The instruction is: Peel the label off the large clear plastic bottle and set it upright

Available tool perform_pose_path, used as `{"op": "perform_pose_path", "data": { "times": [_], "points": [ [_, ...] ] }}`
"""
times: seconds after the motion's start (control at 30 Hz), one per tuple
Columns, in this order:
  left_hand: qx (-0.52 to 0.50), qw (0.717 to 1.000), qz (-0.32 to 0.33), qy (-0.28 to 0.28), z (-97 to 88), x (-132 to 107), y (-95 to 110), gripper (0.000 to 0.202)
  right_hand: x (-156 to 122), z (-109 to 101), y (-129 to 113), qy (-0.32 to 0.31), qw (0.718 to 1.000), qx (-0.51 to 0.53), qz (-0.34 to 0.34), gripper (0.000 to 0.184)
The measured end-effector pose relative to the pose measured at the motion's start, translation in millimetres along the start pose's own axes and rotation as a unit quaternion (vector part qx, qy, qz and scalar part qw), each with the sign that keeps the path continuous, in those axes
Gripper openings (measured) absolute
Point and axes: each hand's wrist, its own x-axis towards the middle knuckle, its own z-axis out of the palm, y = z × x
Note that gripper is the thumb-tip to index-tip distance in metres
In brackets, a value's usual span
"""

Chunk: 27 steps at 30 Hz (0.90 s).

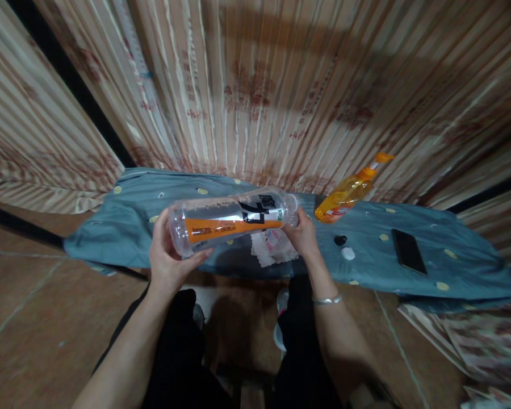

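Note:
A large clear plastic bottle (234, 218) with an orange, white and black label lies sideways in the air above the cloth-covered table. My left hand (168, 253) is wrapped round its base end, thumb along the near side. At the other end my right hand (301, 233) grips the bottle near its neck; some of its fingers are hidden behind the bottle. Below the bottle, partly covered by it, a clear plastic packet (276, 247) with a jagged edge and some pink print rests on the table.
A narrow table with a teal patterned cloth (366, 255) runs across. An orange pump bottle of yellow liquid (344, 196) stands at the back right. A small black object (340, 240), a white disc (348, 253) and a black phone (409, 251) lie rightward. Striped curtains (255, 85) hang behind.

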Motion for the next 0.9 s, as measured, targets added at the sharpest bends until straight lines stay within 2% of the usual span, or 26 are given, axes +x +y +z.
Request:
{"op": "perform_pose_path", "data": {
  "times": [0.9],
  "points": [
    [0.011,1.000,-0.011,0.011,2.3,-0.8,0.4,0.093,-0.1,-0.4,-1.4,-0.004,1.000,0.007,0.004,0.037]
  ]
}}
